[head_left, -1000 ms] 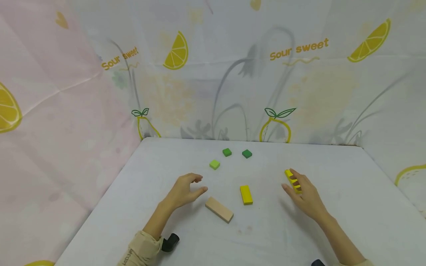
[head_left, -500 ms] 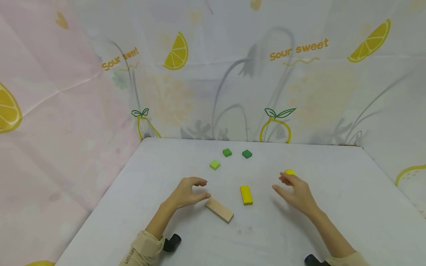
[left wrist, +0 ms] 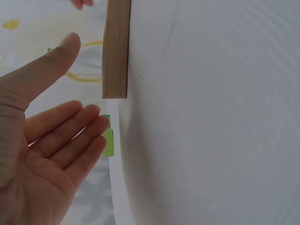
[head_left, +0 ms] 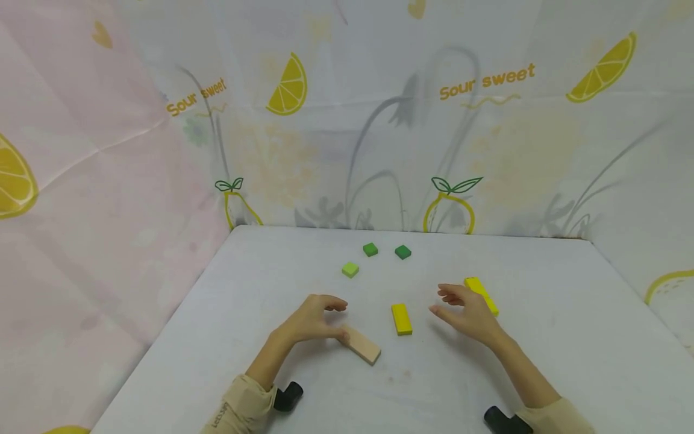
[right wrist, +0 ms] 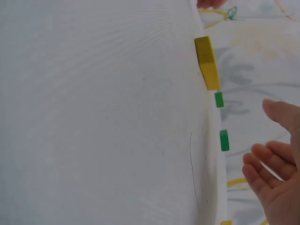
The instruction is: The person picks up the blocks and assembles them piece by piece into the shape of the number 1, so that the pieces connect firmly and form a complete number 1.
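In the head view, my left hand (head_left: 310, 320) is over the plain wooden block (head_left: 363, 346), its thumb overlapping the block's far left end. Its fingers are spread from the thumb, and the left wrist view shows a bare palm beside the wooden block (left wrist: 116, 56). My right hand (head_left: 473, 314) hovers between two yellow blocks, fingers loosely bent around nothing. One yellow block (head_left: 402, 319) lies in the middle of the table. The longer-looking yellow block (head_left: 482, 293) lies just beyond the right hand, which partly hides it.
Farther back on the white table (head_left: 282, 259) lie a light green square block (head_left: 350, 269), a mid-green one (head_left: 370, 249) and a dark green one (head_left: 403, 252). A lemon-printed cloth (head_left: 347, 150) stands behind the table and along its sides.
My right hand has moved left, away from the right yellow block, uncovering more of it. My left hand has shifted right and nearer, onto the wooden block's end. The blocks stay put.
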Motion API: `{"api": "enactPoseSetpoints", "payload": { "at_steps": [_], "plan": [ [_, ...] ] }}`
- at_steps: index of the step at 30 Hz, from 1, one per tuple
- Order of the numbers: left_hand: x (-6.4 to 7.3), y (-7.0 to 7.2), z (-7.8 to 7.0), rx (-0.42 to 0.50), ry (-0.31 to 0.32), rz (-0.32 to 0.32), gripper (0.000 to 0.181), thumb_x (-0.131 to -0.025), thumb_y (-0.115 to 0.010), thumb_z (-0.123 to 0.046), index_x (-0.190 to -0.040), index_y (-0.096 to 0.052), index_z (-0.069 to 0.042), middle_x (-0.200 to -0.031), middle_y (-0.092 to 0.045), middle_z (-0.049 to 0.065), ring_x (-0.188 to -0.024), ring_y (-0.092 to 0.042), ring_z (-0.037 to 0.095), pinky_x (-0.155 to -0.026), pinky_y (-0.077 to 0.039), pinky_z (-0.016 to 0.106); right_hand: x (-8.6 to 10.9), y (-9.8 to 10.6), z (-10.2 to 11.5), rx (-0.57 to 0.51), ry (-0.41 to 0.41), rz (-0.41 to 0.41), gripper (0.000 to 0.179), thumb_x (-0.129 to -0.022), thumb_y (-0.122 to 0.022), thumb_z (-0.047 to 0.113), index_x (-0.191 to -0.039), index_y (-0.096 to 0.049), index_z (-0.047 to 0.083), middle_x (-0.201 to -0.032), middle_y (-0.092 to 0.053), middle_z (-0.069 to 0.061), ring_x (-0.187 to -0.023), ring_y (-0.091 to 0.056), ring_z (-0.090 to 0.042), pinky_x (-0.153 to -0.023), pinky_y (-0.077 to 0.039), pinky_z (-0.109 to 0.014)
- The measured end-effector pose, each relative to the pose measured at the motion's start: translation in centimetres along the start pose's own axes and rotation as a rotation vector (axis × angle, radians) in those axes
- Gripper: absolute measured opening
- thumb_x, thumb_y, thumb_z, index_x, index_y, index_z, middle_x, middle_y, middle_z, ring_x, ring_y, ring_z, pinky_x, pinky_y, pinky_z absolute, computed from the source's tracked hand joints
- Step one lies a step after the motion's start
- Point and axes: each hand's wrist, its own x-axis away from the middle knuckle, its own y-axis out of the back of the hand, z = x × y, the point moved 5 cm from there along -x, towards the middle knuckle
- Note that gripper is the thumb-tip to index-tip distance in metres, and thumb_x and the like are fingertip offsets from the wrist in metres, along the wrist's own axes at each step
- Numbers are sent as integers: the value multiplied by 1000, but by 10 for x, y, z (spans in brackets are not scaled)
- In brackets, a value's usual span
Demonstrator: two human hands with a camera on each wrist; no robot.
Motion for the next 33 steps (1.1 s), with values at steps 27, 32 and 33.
{"api": "enactPoseSetpoints", "payload": {
  "at_steps": [27, 32, 33],
  "plan": [
    [-3, -13, -13, -39, -20, 59, 52, -64, -86, -22, -105, -68, 4, -103, -69, 11, -100, -62, 25, -89, -48, 38, -11, -27, -2, 2, 22, 249, 57, -82, -73, 27, -125, -54, -4, -112, -63, -13, -94, -61, -25, -83, -51, -42],
    [-2, -15, -11, -45, -32, 56, 52, -63, -87, -22, -104, -69, 3, -102, -70, 10, -100, -62, 24, -89, -48, 36, -14, -31, 1, -1, 35, 271, 57, -81, -74, 29, -123, -55, -4, -111, -63, -13, -92, -60, -24, -82, -51, -40],
    [-1, -15, -11, -44, -28, 59, 52, -62, -88, -22, -104, -69, 2, -103, -70, 9, -100, -62, 24, -89, -48, 36, -14, -31, 1, -2, 41, 275, 57, -80, -74, 29, -123, -55, -4, -111, -63, -13, -92, -60, -24, -82, -51, -39]
  ]
}}
